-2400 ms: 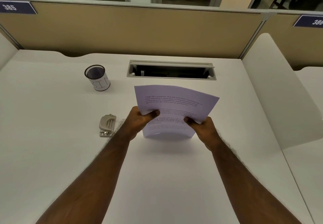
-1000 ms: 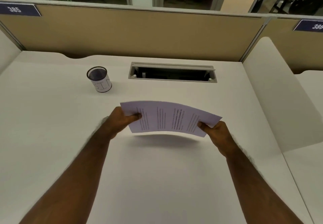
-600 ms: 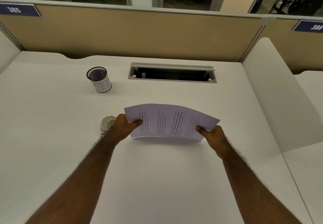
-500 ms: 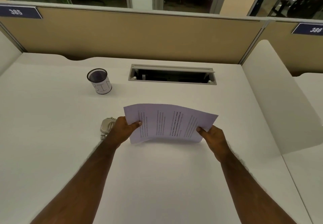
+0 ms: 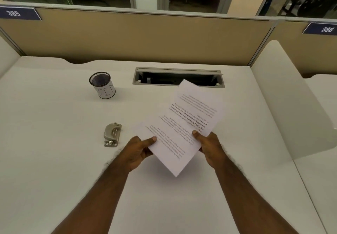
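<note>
— Where's the printed sheet (image 5: 184, 124)?
— Above the middle of the desk (image 5: 54, 151), tilted cornerwise.
— Fingers?
— Left hand (image 5: 138, 150) and right hand (image 5: 210, 149) each pinch a lower edge, thumbs on top.

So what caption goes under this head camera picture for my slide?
Both hands, left hand and right hand, hold printed pages above a desk.

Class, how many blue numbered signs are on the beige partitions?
2: the blue sign numbered 385 at the upper left, the blue sign numbered 386 at the upper right. None looks hidden.
</note>
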The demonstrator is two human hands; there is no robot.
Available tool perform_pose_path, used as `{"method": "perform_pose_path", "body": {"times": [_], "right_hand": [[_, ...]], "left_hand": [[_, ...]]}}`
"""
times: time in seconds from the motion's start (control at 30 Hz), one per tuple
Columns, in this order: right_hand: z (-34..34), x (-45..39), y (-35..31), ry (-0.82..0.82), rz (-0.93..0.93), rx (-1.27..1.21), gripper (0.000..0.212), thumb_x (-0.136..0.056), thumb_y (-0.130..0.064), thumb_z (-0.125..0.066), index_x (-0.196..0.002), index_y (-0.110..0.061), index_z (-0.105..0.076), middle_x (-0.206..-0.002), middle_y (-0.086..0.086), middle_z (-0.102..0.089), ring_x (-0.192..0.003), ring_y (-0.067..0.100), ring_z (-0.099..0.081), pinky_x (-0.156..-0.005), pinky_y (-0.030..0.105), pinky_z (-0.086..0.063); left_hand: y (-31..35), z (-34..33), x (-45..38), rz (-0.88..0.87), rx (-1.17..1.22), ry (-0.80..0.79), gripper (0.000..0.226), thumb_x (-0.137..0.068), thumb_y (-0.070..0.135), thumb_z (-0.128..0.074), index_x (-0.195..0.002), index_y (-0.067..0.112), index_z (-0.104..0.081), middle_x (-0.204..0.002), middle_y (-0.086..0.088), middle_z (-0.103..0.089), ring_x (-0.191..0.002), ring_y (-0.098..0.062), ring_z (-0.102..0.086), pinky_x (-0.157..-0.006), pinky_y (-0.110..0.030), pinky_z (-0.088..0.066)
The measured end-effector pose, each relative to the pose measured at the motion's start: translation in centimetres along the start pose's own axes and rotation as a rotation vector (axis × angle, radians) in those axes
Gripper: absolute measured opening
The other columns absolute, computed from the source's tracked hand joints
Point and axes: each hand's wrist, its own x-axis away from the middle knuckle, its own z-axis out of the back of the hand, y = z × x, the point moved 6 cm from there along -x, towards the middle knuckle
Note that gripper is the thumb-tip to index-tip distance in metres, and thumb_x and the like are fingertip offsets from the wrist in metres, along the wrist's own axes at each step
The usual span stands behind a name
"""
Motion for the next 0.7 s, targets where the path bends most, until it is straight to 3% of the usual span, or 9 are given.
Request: {"method": "perform_pose_path", "body": {"times": [0.1, 0.23, 0.3, 0.4, 0.47, 0.6, 0.7], "right_hand": [[0.8, -0.3, -1.9, -0.007, 0.060, 0.110, 0.041, -0.090, -0.010, -0.063, -0.130, -0.015, -0.056, -0.124, 0.006, -0.067, -0.109, 0.023, -0.066, -0.089, 0.044, -0.056], [0.3, 0.4, -5.1, -0.089, 0.147, 0.180, 0.033, -0.088, -0.011, -0.066, -0.120, -0.010, -0.065, -0.117, 0.008, -0.071, -0.106, 0.025, -0.068, -0.087, 0.038, -0.057], [-0.3, 0.8, -6.4, -0.135, 0.198, 0.198, 0.031, -0.084, -0.015, -0.069, -0.115, -0.011, -0.068, -0.115, 0.007, -0.072, -0.105, 0.025, -0.069, -0.088, 0.038, -0.056], [-1.0, 1.3, -7.6, -0.169, 0.277, 0.234, 0.023, -0.083, -0.017, -0.070, -0.106, -0.021, -0.072, -0.112, -0.001, -0.074, -0.103, 0.018, -0.069, -0.086, 0.029, -0.056], [-1.1, 1.4, -7.7, -0.172, 0.295, 0.259, 0.021, -0.085, -0.016, -0.069, -0.104, -0.026, -0.072, -0.111, -0.001, -0.074, -0.103, 0.020, -0.069, -0.087, 0.031, -0.056], [0.0, 0.9, -5.5, -0.098, 0.246, 0.340, 0.019, -0.086, -0.019, -0.070, -0.097, -0.033, -0.072, -0.104, -0.007, -0.074, -0.104, 0.021, -0.068, -0.094, 0.038, -0.054], [0.1, 1.0, -4.5, -0.093, 0.236, 0.372, 0.021, -0.086, -0.018, -0.070, -0.094, -0.037, -0.070, -0.102, -0.013, -0.073, -0.099, 0.011, -0.068, -0.095, 0.037, -0.053]], "left_hand": [[3.0, 1.1, -0.3, -0.036, -0.021, -0.096, 0.052, -0.068, 0.026, -0.081, -0.114, 0.007, -0.066, -0.113, -0.011, -0.072, -0.095, -0.022, -0.070, -0.075, -0.033, -0.059], [7.7, 0.2, -0.5, -0.130, -0.393, -0.216, 0.059, -0.069, 0.036, -0.080, -0.121, 0.013, -0.063, -0.117, -0.010, -0.070, -0.101, -0.024, -0.069, -0.085, -0.034, -0.056], [9.7, -1.4, -0.4, -0.228, -0.473, -0.209, 0.054, -0.069, 0.037, -0.080, -0.115, 0.013, -0.067, -0.115, -0.009, -0.071, -0.105, -0.025, -0.069, -0.087, -0.035, -0.056], [11.5, -3.7, 0.0, -0.373, -0.477, -0.208, 0.037, -0.070, 0.036, -0.080, -0.104, 0.023, -0.074, -0.112, -0.004, -0.073, -0.104, -0.027, -0.069, -0.087, -0.039, -0.056], [11.6, -4.4, 0.0, -0.436, -0.525, -0.191, 0.028, -0.076, 0.028, -0.076, -0.104, 0.025, -0.074, -0.112, -0.002, -0.073, -0.102, -0.028, -0.068, -0.086, -0.040, -0.057], [9.1, -3.7, -0.5, -0.418, -0.639, -0.138, 0.028, -0.083, 0.018, -0.071, -0.111, 0.016, -0.071, -0.113, -0.003, -0.072, -0.104, -0.021, -0.068, -0.092, -0.047, -0.055], [7.8, -3.3, -0.3, -0.404, -0.709, -0.108, 0.021, -0.086, 0.016, -0.068, -0.104, 0.026, -0.072, -0.105, 0.013, -0.074, -0.101, -0.011, -0.069, -0.094, -0.041, -0.054]]}}
